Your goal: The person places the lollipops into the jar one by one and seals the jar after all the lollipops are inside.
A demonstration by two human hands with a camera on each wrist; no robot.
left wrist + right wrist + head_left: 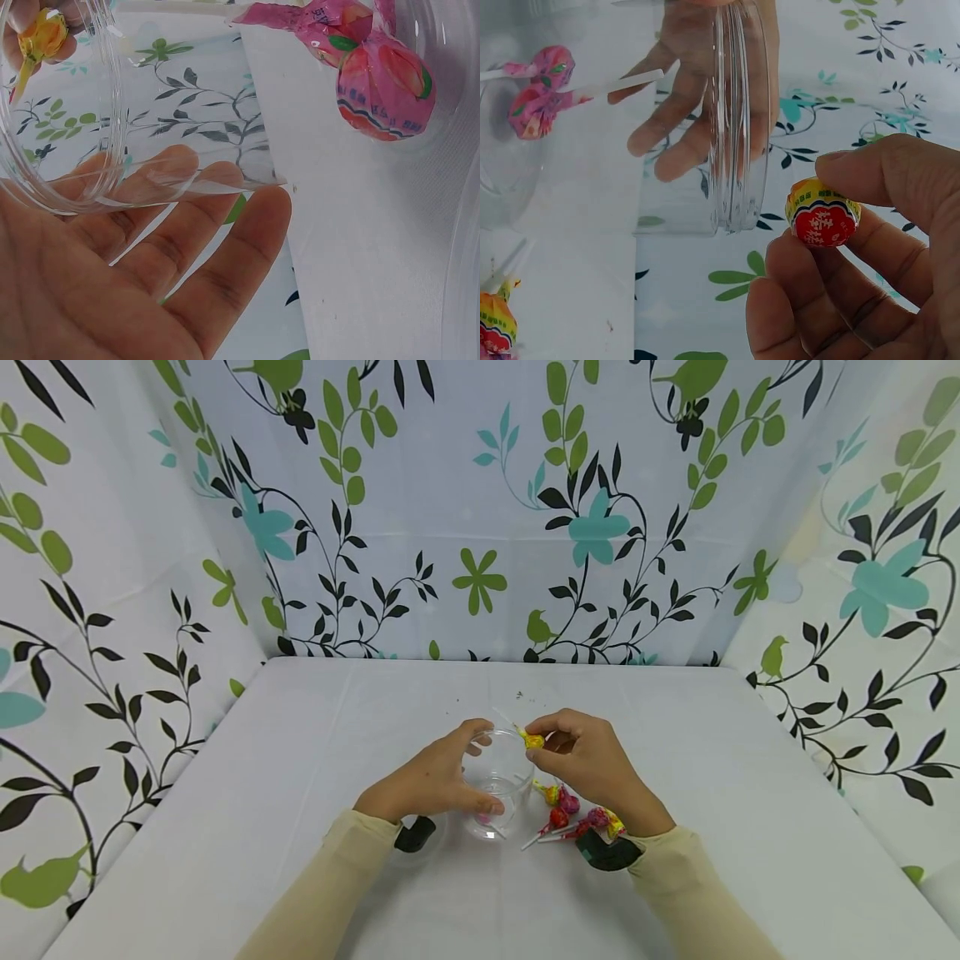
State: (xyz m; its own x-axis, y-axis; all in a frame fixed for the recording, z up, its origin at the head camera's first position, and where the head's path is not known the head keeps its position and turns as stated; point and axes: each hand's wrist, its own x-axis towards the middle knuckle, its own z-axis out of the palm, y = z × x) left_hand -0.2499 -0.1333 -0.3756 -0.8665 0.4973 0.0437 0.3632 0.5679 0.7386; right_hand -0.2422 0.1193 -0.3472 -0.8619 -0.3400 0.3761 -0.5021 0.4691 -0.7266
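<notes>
My left hand (435,774) grips a clear plastic jar (498,760), thumb on the near side and fingers round the far side. Two pink-wrapped lollipops (384,82) with white sticks lie at the jar's bottom. Between thumb and fingertips, my right hand (588,756) pinches a lollipop in a yellow and red wrapper (823,214). That lollipop is right beside the jar's open rim (742,120), its stick pointing up and left in the head view.
Several lollipops in red, purple and yellow wrappers (568,803) lie in a loose pile under my right wrist. A clear round piece (438,842), partly hidden, lies under my left wrist. The white table (300,710) meets a leaf-patterned curtain (480,527) behind.
</notes>
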